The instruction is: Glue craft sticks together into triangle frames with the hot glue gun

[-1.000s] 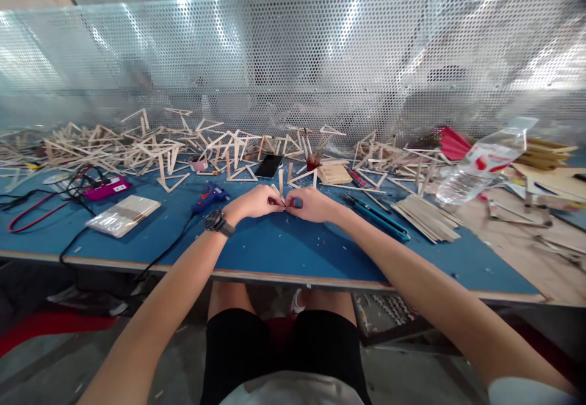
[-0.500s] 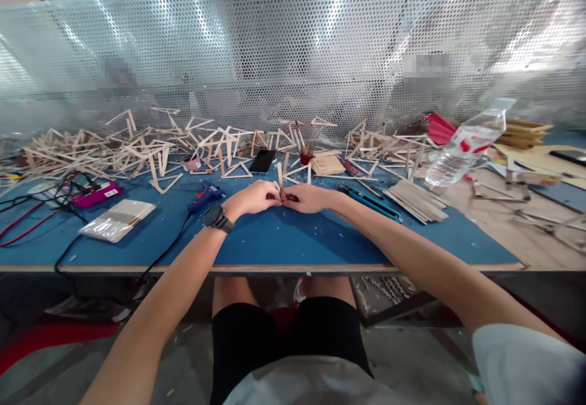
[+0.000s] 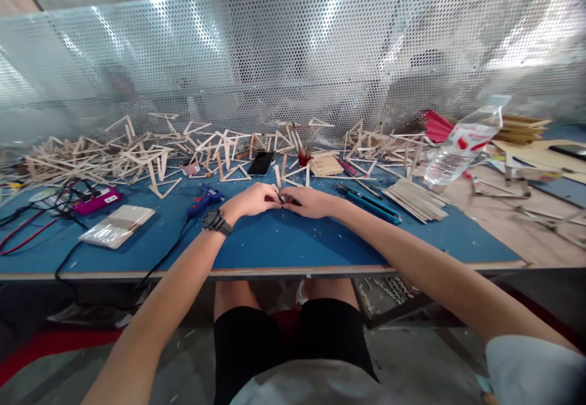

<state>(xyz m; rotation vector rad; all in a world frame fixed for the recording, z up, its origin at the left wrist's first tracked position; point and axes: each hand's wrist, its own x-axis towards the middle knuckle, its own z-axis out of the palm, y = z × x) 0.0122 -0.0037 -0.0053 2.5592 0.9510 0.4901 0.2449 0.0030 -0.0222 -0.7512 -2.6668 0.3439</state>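
Fingers (image 3: pixel 273 191) of the left hand (image 3: pixel 253 200) pinch close around the lower end of a pale wooden stick (image 3: pixel 277 177), upright above the blue bench mat (image 3: pixel 274 243). Right hand (image 3: pixel 312 202) meets it tip to tip; whether those fingertips grip anything, too small to tell. Versus one second ago: right thumb-forefinger loop, then round and open, is narrower, dark inside. Hot glue gun (image 3: pixel 204 200) lies near the left wrist, unmoved.
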